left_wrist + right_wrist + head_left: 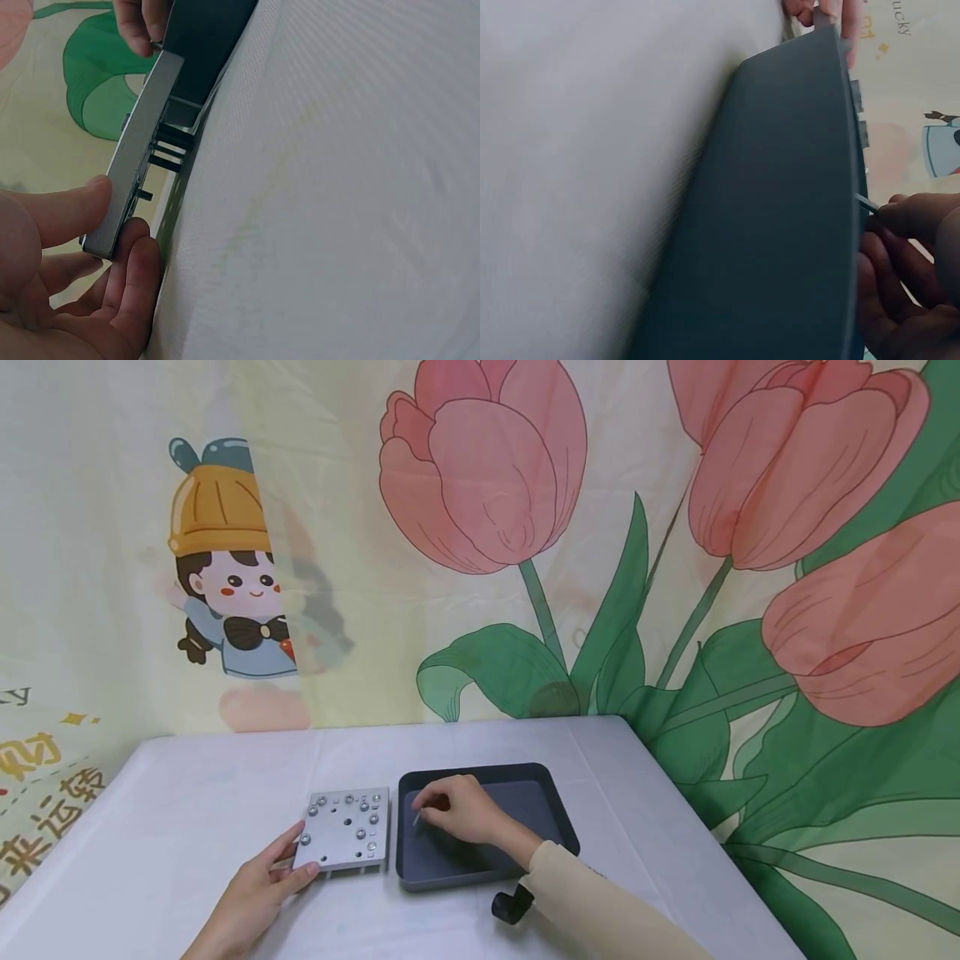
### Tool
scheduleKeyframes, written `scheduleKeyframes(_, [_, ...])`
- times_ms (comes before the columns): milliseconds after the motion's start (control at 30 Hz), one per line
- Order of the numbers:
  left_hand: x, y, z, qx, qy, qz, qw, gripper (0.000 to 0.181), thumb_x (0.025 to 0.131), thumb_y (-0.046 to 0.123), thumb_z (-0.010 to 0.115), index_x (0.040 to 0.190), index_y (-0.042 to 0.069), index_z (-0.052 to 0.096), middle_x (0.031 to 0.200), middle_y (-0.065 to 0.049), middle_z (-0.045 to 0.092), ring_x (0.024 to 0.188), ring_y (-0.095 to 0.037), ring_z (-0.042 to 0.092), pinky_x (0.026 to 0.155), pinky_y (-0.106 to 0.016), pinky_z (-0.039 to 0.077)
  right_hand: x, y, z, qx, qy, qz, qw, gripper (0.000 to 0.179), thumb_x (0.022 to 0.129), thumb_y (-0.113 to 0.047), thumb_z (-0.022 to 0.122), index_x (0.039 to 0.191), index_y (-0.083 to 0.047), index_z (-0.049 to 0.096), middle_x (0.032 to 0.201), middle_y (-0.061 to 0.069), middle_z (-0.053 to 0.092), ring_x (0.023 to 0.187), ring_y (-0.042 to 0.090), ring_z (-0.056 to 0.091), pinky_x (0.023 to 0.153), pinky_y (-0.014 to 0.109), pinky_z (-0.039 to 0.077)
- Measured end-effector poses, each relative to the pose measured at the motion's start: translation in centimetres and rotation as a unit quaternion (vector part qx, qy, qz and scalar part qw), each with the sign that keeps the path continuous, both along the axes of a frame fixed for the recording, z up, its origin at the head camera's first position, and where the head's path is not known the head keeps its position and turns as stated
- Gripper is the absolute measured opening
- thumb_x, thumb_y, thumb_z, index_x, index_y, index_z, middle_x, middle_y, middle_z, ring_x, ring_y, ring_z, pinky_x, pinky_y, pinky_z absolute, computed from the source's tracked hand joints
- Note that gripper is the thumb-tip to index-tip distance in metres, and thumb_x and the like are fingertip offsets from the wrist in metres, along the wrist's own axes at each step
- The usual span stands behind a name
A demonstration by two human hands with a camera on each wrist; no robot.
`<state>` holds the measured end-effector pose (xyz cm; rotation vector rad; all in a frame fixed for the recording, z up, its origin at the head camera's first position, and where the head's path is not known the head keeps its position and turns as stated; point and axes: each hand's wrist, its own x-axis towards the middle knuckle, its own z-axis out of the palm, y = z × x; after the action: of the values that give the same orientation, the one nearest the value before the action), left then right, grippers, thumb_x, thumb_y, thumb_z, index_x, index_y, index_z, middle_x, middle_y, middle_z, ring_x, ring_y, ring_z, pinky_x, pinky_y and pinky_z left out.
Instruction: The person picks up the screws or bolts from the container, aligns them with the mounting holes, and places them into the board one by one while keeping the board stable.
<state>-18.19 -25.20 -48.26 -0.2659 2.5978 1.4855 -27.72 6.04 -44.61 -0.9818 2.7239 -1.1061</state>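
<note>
My left hand (258, 885) grips a square silver metal plate (330, 839) by its near left corner, thumb on top and fingers underneath. Several socket-head screws (361, 833) and a few bare holes show on the plate's upper face. In the left wrist view the plate (139, 161) is tilted edge-on, and dark screw shanks (171, 148) stick out below it. Over the left part of a dark tray (517, 831), my right hand (465, 810) pinches a thin metal piece (866, 202) between thumb and fingertip. Most of that piece is hidden by the fingers.
The tray stands just right of the plate on a white-covered table (225, 793). A black wrist-camera mount (513, 906) hangs by the right sleeve (600, 906), near the tray's front rim. Behind the table hangs a printed curtain (337, 568) with tulips.
</note>
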Motion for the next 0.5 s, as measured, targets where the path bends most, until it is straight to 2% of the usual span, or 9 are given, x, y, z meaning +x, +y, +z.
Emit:
scheduleKeyframes(233, [0.0,0.0,0.0,-0.007,-0.005,0.002,1.0000,0.090,0.099,0.037,0.077,0.168,0.007,0.028,0.154,-0.035,0.044,0.110,-0.027,0.060,0.078,-0.031,0.052,0.6,-0.7,1.0,-0.038,-0.007,0.022,0.9990,0.017,0.098,-0.006,0.074,0.110,-0.015,0.081,0.097,-0.013,0.076,0.088,-0.002,0.066,0.085,0.019,0.055])
scheduleKeyframes(500, [-0.1,0.0,0.1,-0.013,-0.007,-0.003,0.9999,0.093,0.097,0.042,0.077,0.168,0.006,0.027,0.154,-0.036,0.044,0.110,-0.027,0.060,0.079,-0.032,0.052,0.6,-1.8,1.6,-0.043,-0.009,0.039,0.9983,0.016,0.097,-0.004,0.074,0.111,-0.011,0.081,0.096,-0.011,0.075,0.084,-0.002,0.064,0.081,0.017,0.055])
